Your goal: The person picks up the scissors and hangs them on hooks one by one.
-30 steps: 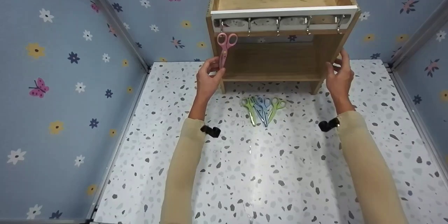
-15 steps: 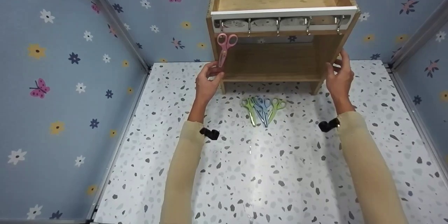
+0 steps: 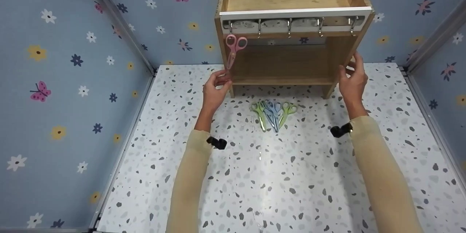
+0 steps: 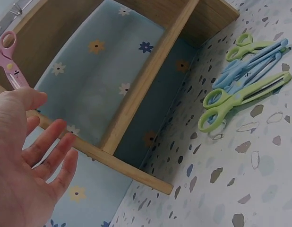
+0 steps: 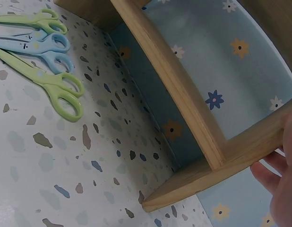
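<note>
Pink scissors (image 3: pixel 236 45) hang handles-up from the leftmost metal hook (image 3: pixel 230 26) of a wooden shelf rack (image 3: pixel 284 80). Just below their tip is my left hand (image 3: pixel 215 89), beside the rack's left side panel. In the left wrist view, the thumb of the left hand (image 4: pixel 28 146) overlaps the lower end of the pink scissors (image 4: pixel 12 61), and the other fingers are spread and nearly straight. My right hand (image 3: pixel 353 80) holds the rack's right side panel, thumb at the front edge and fingers on the outer face. The right wrist view shows only part of it.
On the speckled tabletop (image 3: pixel 276 174) in front of the rack lie green scissors (image 3: pixel 260 114), blue scissors (image 3: pixel 273 113) and more green scissors (image 3: pixel 287 111), close together. Several other hooks line the white rail (image 3: pixel 273 14). Blue patterned walls (image 3: pixel 72 98) enclose the table.
My left hand has moved down from the pink scissors' blades to below their tip, its grip loosened. The scissors stay on the hook. The right hand has kept its place.
</note>
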Motion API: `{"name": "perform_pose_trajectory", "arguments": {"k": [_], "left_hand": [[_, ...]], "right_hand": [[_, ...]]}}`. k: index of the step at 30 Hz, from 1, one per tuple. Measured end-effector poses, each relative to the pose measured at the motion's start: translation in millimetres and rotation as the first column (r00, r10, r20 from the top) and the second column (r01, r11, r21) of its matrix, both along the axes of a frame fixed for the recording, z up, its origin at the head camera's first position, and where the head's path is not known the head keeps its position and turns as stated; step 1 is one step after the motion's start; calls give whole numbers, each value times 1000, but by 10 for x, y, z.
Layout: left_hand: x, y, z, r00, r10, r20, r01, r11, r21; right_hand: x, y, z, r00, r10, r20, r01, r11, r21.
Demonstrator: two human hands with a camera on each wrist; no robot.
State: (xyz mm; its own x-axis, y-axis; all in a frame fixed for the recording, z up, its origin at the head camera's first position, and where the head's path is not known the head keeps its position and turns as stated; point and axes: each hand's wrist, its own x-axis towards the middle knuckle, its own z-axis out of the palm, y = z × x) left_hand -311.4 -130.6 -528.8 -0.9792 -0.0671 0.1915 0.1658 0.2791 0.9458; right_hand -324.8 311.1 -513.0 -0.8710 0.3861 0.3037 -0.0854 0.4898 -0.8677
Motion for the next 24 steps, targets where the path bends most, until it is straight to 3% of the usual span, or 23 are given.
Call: {"name": "perform_pose_trajectory", "arguments": {"k": [24], "left_hand": [[77,35,-313,999,-32,40,32,999,-1]], "right_hand": [[-1,36,-43,999,8,-33,-8,1000,6]]}}
